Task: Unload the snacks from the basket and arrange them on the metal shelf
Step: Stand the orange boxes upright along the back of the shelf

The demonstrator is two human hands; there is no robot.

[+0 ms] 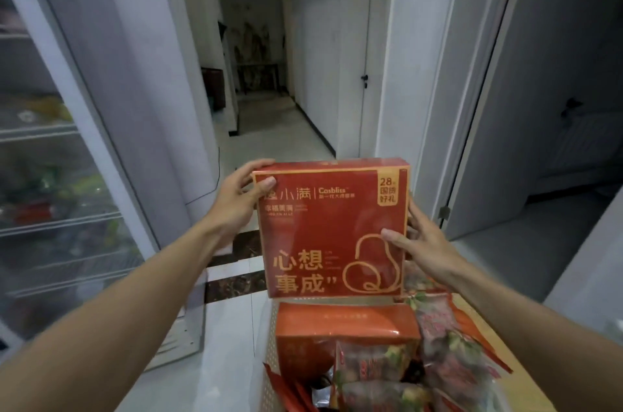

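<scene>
Both hands clamp the red snack box (pixel 333 229) upright above the basket (pixel 269 344): the left hand (pixel 236 206) grips its top corner at ten o'clock, the right hand (pixel 421 243) its edge at three o'clock. The wire shelf (pixel 50 175) lies off at nine o'clock, nearer the left arm, so the box probably swings leftward.
</scene>
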